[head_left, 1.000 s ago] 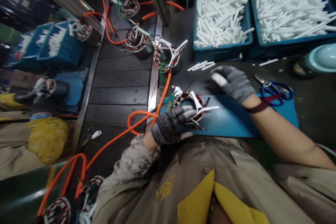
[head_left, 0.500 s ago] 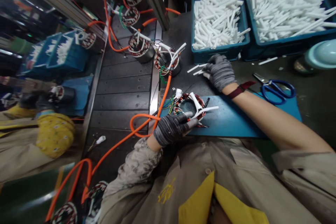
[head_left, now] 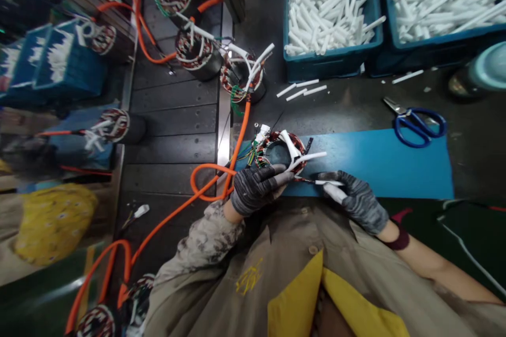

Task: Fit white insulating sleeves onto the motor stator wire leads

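Observation:
On the blue mat [head_left: 391, 163] lies a motor stator [head_left: 302, 143], a ring of copper-red windings with white sleeves and coloured leads with a white connector. My left hand [head_left: 259, 187], in a grey striped glove, is closed at its near rim, fingertips pinching where a thin wire lead [head_left: 305, 180] comes out. My right hand [head_left: 358, 200], gloved the same way, pinches a short white sleeve tube [head_left: 329, 183] between thumb and fingers. The tube's left end meets the lead's tip; whether the wire is inside, I cannot tell.
Several loose white tubes [head_left: 296, 95] lie beyond the mat, before a blue bin of tubes [head_left: 332, 66]. Blue-handled scissors [head_left: 419, 126] and a lidded jar [head_left: 480, 71] are at right. An orange hose [head_left: 241, 142] runs along the left beside more stators [head_left: 197, 55]. A co-worker's yellow sleeve [head_left: 55, 224] shows far left.
My right hand has come back from the loose tubes toward me, now with one white tube at the wire lead. My left hand stays at the stator. Several tubes remain lying there.

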A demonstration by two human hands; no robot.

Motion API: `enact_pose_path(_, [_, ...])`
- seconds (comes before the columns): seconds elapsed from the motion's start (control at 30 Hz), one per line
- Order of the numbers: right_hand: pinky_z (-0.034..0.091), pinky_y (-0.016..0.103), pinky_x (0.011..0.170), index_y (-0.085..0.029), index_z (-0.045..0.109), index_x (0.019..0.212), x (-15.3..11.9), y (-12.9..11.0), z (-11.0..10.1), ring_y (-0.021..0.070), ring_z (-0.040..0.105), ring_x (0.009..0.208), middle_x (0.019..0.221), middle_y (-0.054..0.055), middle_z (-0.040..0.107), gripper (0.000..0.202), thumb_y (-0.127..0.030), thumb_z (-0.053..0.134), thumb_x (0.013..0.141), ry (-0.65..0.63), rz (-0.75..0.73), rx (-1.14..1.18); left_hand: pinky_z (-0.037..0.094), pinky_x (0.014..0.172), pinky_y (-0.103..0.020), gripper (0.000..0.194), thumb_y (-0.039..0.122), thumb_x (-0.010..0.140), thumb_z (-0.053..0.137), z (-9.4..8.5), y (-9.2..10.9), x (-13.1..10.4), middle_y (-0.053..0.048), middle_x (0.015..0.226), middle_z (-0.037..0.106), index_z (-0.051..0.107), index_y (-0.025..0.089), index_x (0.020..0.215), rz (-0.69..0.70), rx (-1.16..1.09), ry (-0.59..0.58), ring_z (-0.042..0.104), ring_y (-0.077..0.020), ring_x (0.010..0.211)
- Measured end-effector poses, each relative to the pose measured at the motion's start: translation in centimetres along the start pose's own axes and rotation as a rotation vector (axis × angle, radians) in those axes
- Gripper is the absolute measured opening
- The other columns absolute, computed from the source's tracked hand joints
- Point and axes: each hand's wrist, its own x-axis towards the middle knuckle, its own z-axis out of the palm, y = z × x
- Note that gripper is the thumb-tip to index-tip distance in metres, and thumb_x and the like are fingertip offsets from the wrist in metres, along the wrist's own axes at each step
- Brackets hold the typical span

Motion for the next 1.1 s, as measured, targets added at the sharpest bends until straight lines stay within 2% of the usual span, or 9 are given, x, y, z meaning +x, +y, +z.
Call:
enact_pose_path(0.27, [0.065, 0.039, 0.079, -0.026, 0.078, 0.106, 0.7, 0.0, 1.0, 0.0234, 0.078, 0.086, 0.097, 0.003, 0.083, 0.032, -0.046, 0.082, 0.081, -0.1, 0.099, 0.255, 0.061, 0.069, -0.022, 0.018, 0.03, 0.096, 0.072, -0.3, -0.4, 0.2, -0.002, 0.108, 0.083, 0.08, 0.032, 0.111, 0.074, 0.001, 0.03, 0.079, -0.0146, 0.084])
enact_pose_path(0.43, [0.062, 0.035, 0.076, -0.028, 0.079, 0.116, 1.1, -1.3, 2.3, 0.0188, 0.075, 0.076, 0.094, 0.002, 0.082, 0.034, -0.049, 0.073, 0.09, -0.163, -0.064, 0.156, 0.06, 0.071, -0.023, 0.021, 0.03, 0.1, 0.067, -0.4, -0.5, 0.2, -0.002, 0.111, 0.082, 0.078, 0.03, 0.117, 0.087, -0.018, -0.015, 0.079, -0.0138, 0.086])
enact_pose_path(0.5, [0.059, 0.03, 0.066, -0.025, 0.081, 0.107, 1.5, -2.2, 3.0, 0.0148, 0.069, 0.06, 0.077, 0.001, 0.079, 0.036, -0.053, 0.062, 0.097, -0.273, -0.005, 0.163, 0.059, 0.071, -0.022, 0.02, 0.029, 0.099, 0.067, 0.0, -0.5, 0.0, -0.003, 0.112, 0.082, 0.077, 0.029, 0.117, 0.089, -0.012, 0.011, 0.078, -0.0136, 0.086])
enact_pose_path(0.6, [0.053, 0.026, 0.054, -0.021, 0.074, 0.068, 2.2, -3.5, 3.9, 0.0116, 0.058, 0.045, 0.05, -0.001, 0.064, 0.06, -0.066, 0.05, 0.1, -0.409, 0.17, 0.258, 0.058, 0.071, -0.024, 0.022, 0.026, 0.098, 0.068, 0.2, -0.2, -0.1, -0.004, 0.111, 0.082, 0.076, 0.025, 0.118, 0.104, 0.043, 0.05, 0.078, -0.0155, 0.089])
enact_pose_path(0.73, [0.054, 0.026, 0.057, -0.02, 0.072, 0.063, 2.7, -3.5, 3.6, 0.0123, 0.062, 0.047, 0.056, 0.003, 0.069, 0.074, -0.078, 0.041, 0.098, -0.503, 0.228, 0.291, 0.055, 0.073, -0.031, 0.029, 0.032, 0.098, 0.068, -1.6, 0.7, 0.5, -0.008, 0.108, 0.081, 0.073, 0.023, 0.125, 0.144, 0.278, -0.002, 0.075, -0.0209, 0.087])
enact_pose_path(0.8, [0.059, 0.029, 0.066, -0.021, 0.078, 0.077, 2.9, -2.7, 2.3, 0.0161, 0.072, 0.06, 0.07, 0.005, 0.078, 0.071, -0.081, 0.044, 0.095, -0.429, 0.192, 0.283, 0.055, 0.08, -0.038, 0.042, 0.044, 0.097, 0.068, -2.7, 1.1, 0.9, -0.011, 0.116, 0.08, 0.07, 0.019, 0.13, 0.11, 0.372, -0.07, 0.074, -0.0261, 0.093])
enact_pose_path(0.9, [0.062, 0.035, 0.074, -0.021, 0.08, 0.094, 3.2, -1.1, -0.5, 0.0214, 0.077, 0.073, 0.08, 0.006, 0.081, 0.065, -0.081, 0.055, 0.089, -0.109, 0.147, 0.318, 0.053, 0.095, -0.052, 0.067, 0.063, 0.092, 0.066, -2.6, 1.1, 1.3, -0.015, 0.131, 0.074, 0.064, 0.015, 0.138, 0.045, 0.361, -0.164, 0.069, -0.0347, 0.11])
enact_pose_path(1.0, [0.062, 0.039, 0.067, -0.02, 0.078, 0.103, 3.5, 0.4, -2.5, 0.0239, 0.076, 0.069, 0.083, 0.009, 0.081, 0.06, -0.076, 0.06, 0.09, 0.064, 0.151, 0.375, 0.049, 0.107, -0.058, 0.046, 0.053, 0.093, 0.065, 0.0, 0.6, 1.6, -0.012, 0.119, 0.078, 0.072, 0.019, 0.124, 0.051, 0.269, -0.2, 0.068, -0.0333, 0.114])
enact_pose_path(1.1, [0.064, 0.043, 0.069, -0.022, 0.076, 0.106, 3.4, 2.1, -3.0, 0.0257, 0.077, 0.07, 0.088, 0.009, 0.082, 0.047, -0.065, 0.061, 0.095, 0.079, 0.057, 0.268, 0.046, 0.116, -0.061, 0.025, 0.038, 0.095, 0.06, 2.5, 0.2, 1.7, -0.009, 0.104, 0.079, 0.077, 0.021, 0.103, 0.03, 0.217, -0.175, 0.071, -0.0296, 0.109])
